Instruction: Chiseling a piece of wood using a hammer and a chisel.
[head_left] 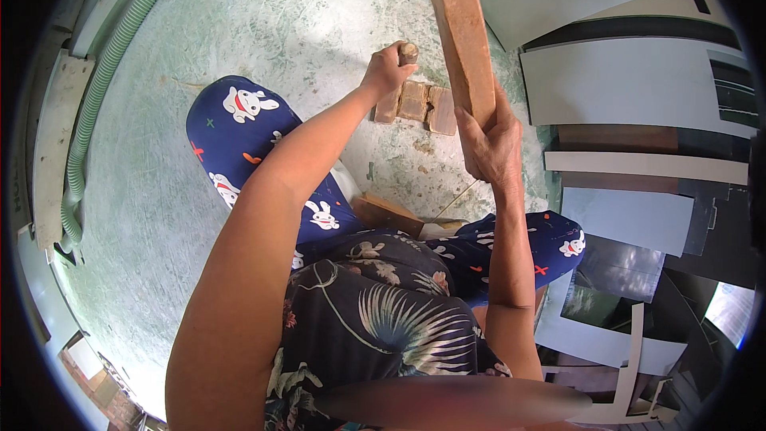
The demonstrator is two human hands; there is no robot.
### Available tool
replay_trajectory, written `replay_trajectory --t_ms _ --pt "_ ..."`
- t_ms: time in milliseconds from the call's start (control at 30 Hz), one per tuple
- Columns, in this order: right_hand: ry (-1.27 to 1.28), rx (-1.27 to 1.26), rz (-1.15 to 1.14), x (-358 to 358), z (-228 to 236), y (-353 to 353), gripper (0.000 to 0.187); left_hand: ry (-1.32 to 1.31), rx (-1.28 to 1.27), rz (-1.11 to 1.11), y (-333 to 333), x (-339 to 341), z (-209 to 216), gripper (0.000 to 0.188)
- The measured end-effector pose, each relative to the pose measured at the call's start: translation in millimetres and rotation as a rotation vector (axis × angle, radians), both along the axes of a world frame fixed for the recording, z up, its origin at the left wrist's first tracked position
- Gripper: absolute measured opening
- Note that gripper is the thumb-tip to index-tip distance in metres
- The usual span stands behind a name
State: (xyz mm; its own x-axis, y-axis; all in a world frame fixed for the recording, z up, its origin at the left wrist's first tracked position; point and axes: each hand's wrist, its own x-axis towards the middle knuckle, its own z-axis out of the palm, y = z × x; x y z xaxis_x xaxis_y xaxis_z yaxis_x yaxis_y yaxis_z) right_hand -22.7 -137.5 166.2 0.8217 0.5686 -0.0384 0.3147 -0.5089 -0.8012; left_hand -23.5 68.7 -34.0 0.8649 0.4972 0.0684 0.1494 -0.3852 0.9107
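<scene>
Concrete floor [239, 24]; hands (both closed) gripping wood.

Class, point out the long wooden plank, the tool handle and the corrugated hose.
Wooden plank [463, 32], head view, middle of its face.
Tool handle [408, 52], head view, top end.
Corrugated hose [104, 72], head view, mid-length.

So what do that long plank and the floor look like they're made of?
The plank, gripped by the right hand, looks like raw, unfinished wood: reddish-brown, matte, rough-faced. The floor seems bare concrete or cement, pale grey-green, mottled and scuffed, though a worn coating can't be excluded.
</scene>
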Motion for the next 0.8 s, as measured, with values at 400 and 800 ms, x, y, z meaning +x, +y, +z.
replay_trajectory --t_ms 400,800 --pt "0.064 -0.316 0.064 5.8 -47.4 -6.1 0.065 0.069 -0.140 0.009 -5.3 -0.6 1.5 0.032" --pt "0.157 -0.086 -0.117 4.5 -48.3 -46.5 0.063 0.182 -0.175 0.159 24.8 5.2 -22.6 0.040"
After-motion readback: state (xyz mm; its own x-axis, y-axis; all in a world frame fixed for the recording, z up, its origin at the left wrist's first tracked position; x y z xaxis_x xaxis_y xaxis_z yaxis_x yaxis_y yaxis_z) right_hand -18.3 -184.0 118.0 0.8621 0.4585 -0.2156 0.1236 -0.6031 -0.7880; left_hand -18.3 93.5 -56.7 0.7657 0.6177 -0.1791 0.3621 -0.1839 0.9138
